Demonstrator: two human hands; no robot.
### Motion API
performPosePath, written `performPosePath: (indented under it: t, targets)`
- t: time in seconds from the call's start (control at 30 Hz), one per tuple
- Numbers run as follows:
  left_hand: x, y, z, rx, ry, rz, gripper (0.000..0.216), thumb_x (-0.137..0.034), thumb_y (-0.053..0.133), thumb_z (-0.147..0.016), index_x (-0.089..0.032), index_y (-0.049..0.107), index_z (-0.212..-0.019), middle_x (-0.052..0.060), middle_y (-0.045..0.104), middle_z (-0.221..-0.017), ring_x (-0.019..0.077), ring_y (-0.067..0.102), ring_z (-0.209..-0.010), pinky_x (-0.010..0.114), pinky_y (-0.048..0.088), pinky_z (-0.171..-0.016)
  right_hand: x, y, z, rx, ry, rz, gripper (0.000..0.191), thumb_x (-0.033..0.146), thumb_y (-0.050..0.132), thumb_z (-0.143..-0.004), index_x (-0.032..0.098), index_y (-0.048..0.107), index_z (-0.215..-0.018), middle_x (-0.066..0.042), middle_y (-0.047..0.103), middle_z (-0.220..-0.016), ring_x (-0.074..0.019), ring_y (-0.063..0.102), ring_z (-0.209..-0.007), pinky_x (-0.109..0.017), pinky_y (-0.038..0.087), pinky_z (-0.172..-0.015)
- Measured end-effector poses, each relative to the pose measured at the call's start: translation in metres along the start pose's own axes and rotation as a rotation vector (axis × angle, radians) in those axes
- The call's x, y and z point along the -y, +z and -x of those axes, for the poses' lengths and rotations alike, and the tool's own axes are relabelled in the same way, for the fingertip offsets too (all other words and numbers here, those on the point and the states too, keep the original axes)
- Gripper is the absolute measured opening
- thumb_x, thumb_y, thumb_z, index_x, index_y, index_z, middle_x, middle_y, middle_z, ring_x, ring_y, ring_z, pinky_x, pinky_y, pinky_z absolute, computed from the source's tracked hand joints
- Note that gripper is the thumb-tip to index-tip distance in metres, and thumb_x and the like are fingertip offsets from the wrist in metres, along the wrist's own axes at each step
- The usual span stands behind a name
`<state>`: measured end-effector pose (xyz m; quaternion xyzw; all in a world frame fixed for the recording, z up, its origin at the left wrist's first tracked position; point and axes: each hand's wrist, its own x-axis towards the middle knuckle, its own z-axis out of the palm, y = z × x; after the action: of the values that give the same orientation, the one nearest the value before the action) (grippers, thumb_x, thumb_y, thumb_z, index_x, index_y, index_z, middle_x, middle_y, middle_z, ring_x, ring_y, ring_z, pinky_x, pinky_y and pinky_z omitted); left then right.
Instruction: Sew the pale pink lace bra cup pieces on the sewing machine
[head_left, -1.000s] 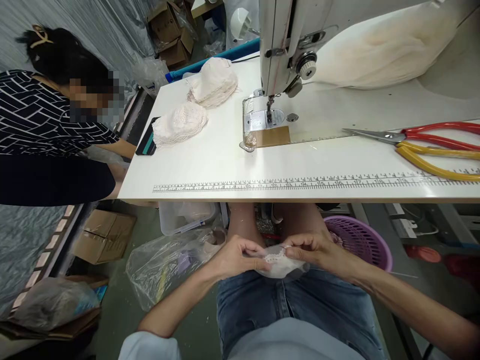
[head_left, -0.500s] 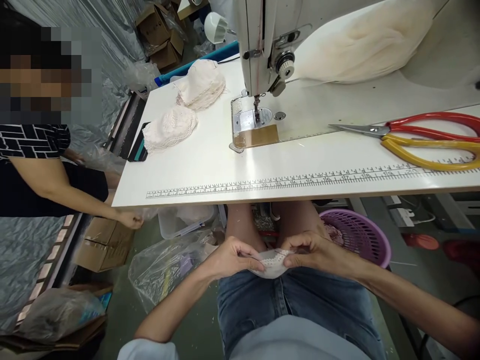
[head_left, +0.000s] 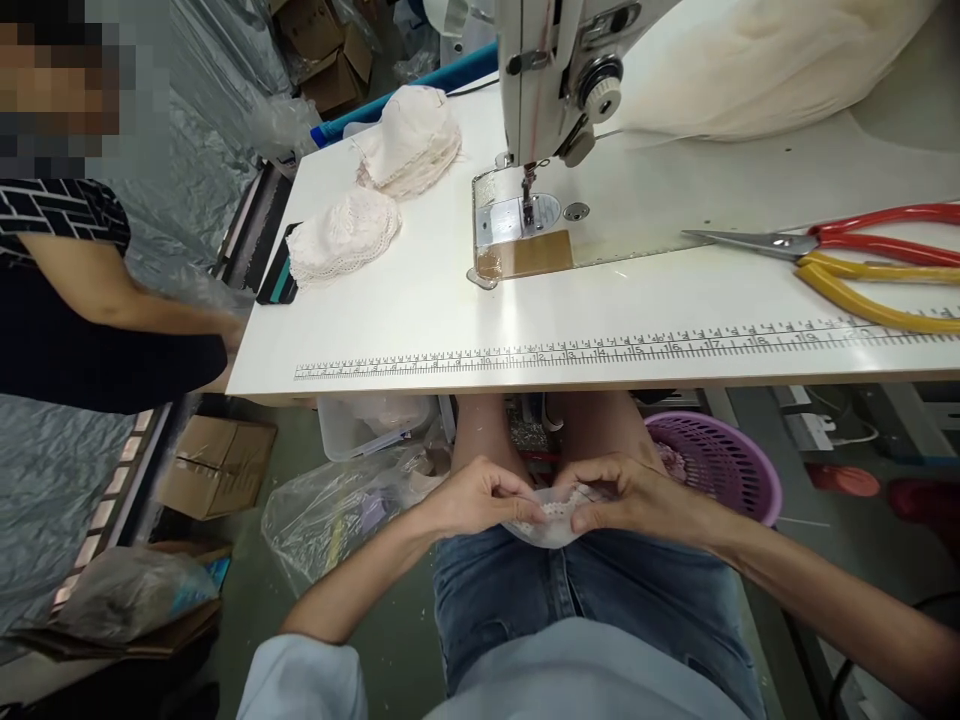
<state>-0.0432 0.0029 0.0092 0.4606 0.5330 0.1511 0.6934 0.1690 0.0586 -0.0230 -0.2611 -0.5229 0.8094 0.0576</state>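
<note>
Over my lap, my left hand (head_left: 480,500) pinches one end of a white lace-trimmed fabric piece (head_left: 553,528), thumb against fingers. The other end is gripped by my right hand (head_left: 626,495) in the same way. The piece looks sheer and curves down between the hands, with a lace strip along its upper part. On the table above lie two stacks of pale lace-edged fabric cups, a nearer stack (head_left: 345,238) and a farther stack (head_left: 412,140).
A sewing machine (head_left: 529,90) stands on the white table (head_left: 420,320), whose front edge bears a printed ruler. Scissors (head_left: 802,245) with red and yellow handles lie at right. Below are a purple basket (head_left: 761,475) and a plastic bag (head_left: 322,515). A person (head_left: 97,290) stands at left.
My view has shifted slightly, so the machine and scissors sit higher and farther right. Both hands still hold the fabric piece, with fingers slightly shifted. The other person's arm has drawn back.
</note>
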Motion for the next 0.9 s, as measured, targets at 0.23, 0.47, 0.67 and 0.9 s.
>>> performPosePath:
  t: [0.23, 0.47, 0.67, 0.9]
  targets:
    - [0.004, -0.006, 0.004, 0.020, 0.000, 0.007, 0.028, -0.035, 0.071, -0.070, -0.012, 0.074, -0.087, 0.007, 0.072, -0.077, 0.0136, 0.062, -0.068, 0.020, 0.046, -0.063, 0.002, -0.004, 0.000, -0.041, 0.036, -0.003, 0.027, 0.042, 0.072, -0.068, 0.016, 0.070, -0.075, -0.001, 0.064, -0.069, -0.0147, 0.056, -0.067, -0.025, 0.041, -0.062]
    - [0.006, -0.009, 0.006, 0.068, 0.002, 0.027, 0.030, -0.036, 0.071, -0.070, -0.012, 0.073, -0.089, 0.007, 0.072, -0.081, 0.0150, 0.064, -0.072, 0.020, 0.048, -0.065, 0.006, -0.002, -0.005, 0.042, 0.021, 0.027, 0.029, 0.042, 0.072, -0.068, 0.014, 0.069, -0.075, -0.002, 0.064, -0.071, -0.0153, 0.057, -0.070, -0.026, 0.043, -0.065]
    - [0.013, -0.014, 0.012, 0.067, -0.013, -0.030, 0.030, -0.035, 0.071, -0.070, -0.013, 0.073, -0.090, 0.008, 0.072, -0.086, 0.0165, 0.065, -0.076, 0.020, 0.048, -0.067, -0.001, -0.011, -0.001, -0.034, 0.118, 0.001, 0.028, 0.042, 0.075, -0.064, 0.015, 0.069, -0.071, -0.003, 0.063, -0.069, -0.0158, 0.056, -0.068, -0.026, 0.043, -0.063]
    - [0.012, -0.017, 0.015, 0.100, 0.004, -0.056, 0.032, -0.038, 0.069, -0.073, -0.014, 0.073, -0.093, 0.008, 0.072, -0.088, 0.0167, 0.065, -0.077, 0.021, 0.049, -0.068, -0.008, -0.013, -0.001, -0.007, 0.115, -0.017, 0.024, 0.040, 0.073, -0.069, 0.017, 0.071, -0.074, -0.003, 0.064, -0.073, -0.0164, 0.057, -0.071, -0.027, 0.045, -0.066]
